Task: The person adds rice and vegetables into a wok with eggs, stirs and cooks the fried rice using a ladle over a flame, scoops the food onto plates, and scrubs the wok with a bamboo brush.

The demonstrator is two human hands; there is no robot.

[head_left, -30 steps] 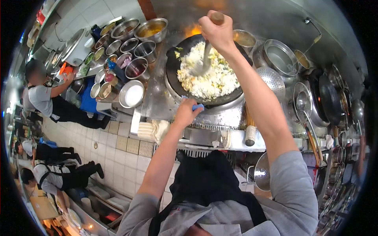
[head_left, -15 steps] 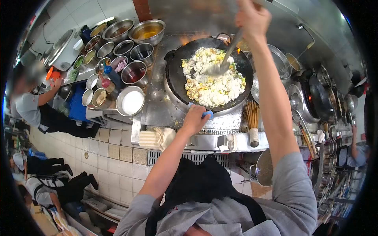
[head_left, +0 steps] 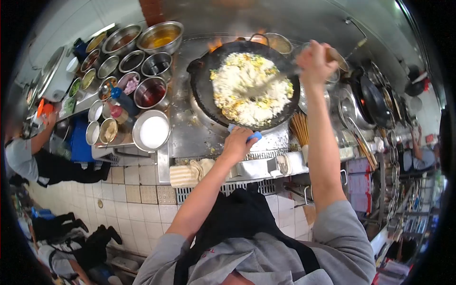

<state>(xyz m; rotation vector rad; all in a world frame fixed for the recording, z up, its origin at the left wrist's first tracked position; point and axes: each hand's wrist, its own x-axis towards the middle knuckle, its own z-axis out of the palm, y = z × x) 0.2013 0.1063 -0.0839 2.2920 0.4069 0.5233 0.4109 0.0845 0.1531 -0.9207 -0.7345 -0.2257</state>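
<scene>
A black wok [head_left: 202,97] sits over flames on the steel stove, holding a wide heap of fried rice [head_left: 232,76] with yellow and green bits. My left hand [head_left: 238,144] is closed around a folded blue cloth [head_left: 254,137] at the wok's near edge. Whatever part of the wok lies under the cloth is hidden. Above the wok's right side, my right hand [head_left: 315,66] grips the wooden handle end of a metal ladle [head_left: 260,89]. Its head is in the rice and smeared by motion.
Left of the stove stand several metal bowls of sauces and a bowl of white granules [head_left: 153,130]. A bamboo brush [head_left: 299,130] and a striped towel [head_left: 186,175] lie at the front edge. Flames [head_left: 215,45] rise behind the wok. A co-worker [head_left: 28,156] stands far left.
My right hand has moved down and slightly right, with the ladle handle now lying lower across the rice. The rice is more heaped and blurred. My left hand stays at the wok's edge.
</scene>
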